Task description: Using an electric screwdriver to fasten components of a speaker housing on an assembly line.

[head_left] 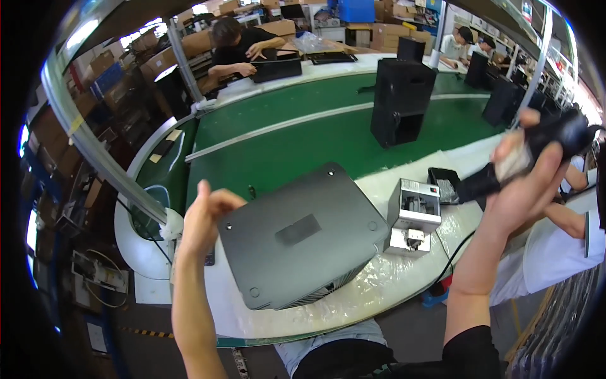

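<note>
A dark grey box-shaped housing with rounded corners lies on the white bench before me, its flat face up and slatted vents on its near side. Shiny screw heads show at two corners and round recesses at the other two. My left hand is at the left corner, thumb raised and fingers bent beside the edge, nothing visible in them. Up at the right, my right hand grips a black electric screwdriver, blurred, with a pale wrap on its body. Below it stands a small metal screw feeder.
A black open tray sits beside the feeder. Beyond the bench runs a green conveyor belt carrying a tall black speaker cabinet. A metal post rises at left. Co-workers are across the belt and close at my right.
</note>
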Demonstrator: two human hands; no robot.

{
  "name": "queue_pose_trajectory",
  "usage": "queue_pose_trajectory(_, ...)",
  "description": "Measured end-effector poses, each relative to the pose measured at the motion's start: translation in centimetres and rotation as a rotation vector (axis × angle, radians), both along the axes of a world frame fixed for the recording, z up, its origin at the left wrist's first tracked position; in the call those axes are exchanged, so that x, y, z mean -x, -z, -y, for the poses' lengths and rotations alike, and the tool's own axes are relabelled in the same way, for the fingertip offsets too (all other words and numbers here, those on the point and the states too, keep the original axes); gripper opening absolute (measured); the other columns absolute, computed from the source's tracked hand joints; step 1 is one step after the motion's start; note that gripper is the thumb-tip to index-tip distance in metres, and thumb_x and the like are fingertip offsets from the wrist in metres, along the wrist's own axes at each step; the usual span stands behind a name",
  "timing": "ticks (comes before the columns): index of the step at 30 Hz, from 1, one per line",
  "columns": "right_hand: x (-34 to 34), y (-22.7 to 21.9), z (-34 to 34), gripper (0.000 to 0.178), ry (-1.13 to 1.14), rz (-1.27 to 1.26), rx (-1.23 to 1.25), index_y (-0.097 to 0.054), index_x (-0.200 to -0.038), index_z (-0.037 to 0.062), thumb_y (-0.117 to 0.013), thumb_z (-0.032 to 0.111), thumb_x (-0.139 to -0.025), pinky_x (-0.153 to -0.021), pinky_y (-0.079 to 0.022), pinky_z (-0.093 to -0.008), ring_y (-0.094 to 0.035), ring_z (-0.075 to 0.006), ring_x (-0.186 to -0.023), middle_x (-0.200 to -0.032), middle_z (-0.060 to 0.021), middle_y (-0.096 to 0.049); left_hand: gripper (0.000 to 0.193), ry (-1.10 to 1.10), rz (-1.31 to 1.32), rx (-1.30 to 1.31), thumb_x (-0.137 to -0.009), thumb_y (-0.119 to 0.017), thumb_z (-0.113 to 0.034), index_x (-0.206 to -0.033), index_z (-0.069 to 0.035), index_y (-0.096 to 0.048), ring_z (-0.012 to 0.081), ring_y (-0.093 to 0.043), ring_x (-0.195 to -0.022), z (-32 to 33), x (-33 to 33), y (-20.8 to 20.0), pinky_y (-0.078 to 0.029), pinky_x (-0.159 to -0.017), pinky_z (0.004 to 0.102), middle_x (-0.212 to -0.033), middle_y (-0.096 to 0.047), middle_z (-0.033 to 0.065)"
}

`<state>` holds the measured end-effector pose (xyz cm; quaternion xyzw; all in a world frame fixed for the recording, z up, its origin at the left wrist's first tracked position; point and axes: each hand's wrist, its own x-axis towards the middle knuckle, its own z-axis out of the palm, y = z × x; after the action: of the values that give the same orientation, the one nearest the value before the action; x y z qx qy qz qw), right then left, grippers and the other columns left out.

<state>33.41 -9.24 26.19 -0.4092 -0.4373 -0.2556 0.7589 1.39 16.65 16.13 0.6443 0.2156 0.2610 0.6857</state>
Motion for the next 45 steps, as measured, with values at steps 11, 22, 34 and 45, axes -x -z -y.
queue_pose_trajectory(11, -2.9, 19.2, 0.2, 0.05, 0.082, -0.078, 0.1, -0.026, -0.127, 0.0017, -0.051, 0.03, -0.095, -0.055, -0.046, -0.0246, -0.056, -0.0146, -0.061, -0.105, -0.0168, -0.056, 0.048, -0.356, -0.189, -0.257, -0.102, -0.036, -0.037, -0.102, 0.002, -0.064, 0.018, -0.062, -0.08, 8.1, -0.4, 6.8, -0.049, -0.075, 0.03, -0.085, -0.065, 0.0082)
queue_pose_trajectory(22, 1.6, 14.8, 2.8, 0.053, -0.13, -0.238, 0.237, -0.03, -0.13, 0.0014, -0.051, 0.035, -0.095, -0.046, -0.045, -0.0247, -0.054, -0.0131, -0.054, -0.103, -0.0172, -0.057, 0.036, -0.577, -0.533, -0.622, -0.099, -0.036, -0.027, -0.099, 0.001, -0.057, 0.0314, -0.057, -0.068, 5.5, -0.5, 1.1, -0.043, -0.064, 0.0371, -0.073, -0.058, 0.0237)
queue_pose_trajectory(34, 9.5, 6.0, -5.3, 0.076, -0.512, -0.184, 0.006, -0.024, -0.138, 0.006, -0.047, 0.06, -0.09, -0.048, -0.048, -0.0304, -0.052, -0.0169, -0.056, -0.109, -0.0188, -0.053, 0.037, -0.111, -0.514, -0.613, -0.093, -0.044, -0.027, -0.109, 0.003, -0.06, 0.0447, -0.058, -0.101, 2.5, -6.6, 8.2, -0.044, -0.09, 0.0473, -0.103, -0.062, 0.0297)
queue_pose_trajectory(45, 14.2, 7.5, -17.2, 0.06, -0.625, 0.121, 0.074, -0.028, -0.132, 0.0014, -0.05, 0.043, -0.094, -0.045, -0.045, -0.0252, -0.056, -0.0166, -0.051, -0.098, -0.0201, -0.06, 0.063, 0.025, -0.747, -0.672, -0.087, -0.059, -0.044, -0.129, 0.001, -0.045, 0.04, -0.062, -0.095, 6.8, -2.0, 6.2, -0.048, -0.083, 0.0451, -0.105, -0.062, 0.0256)
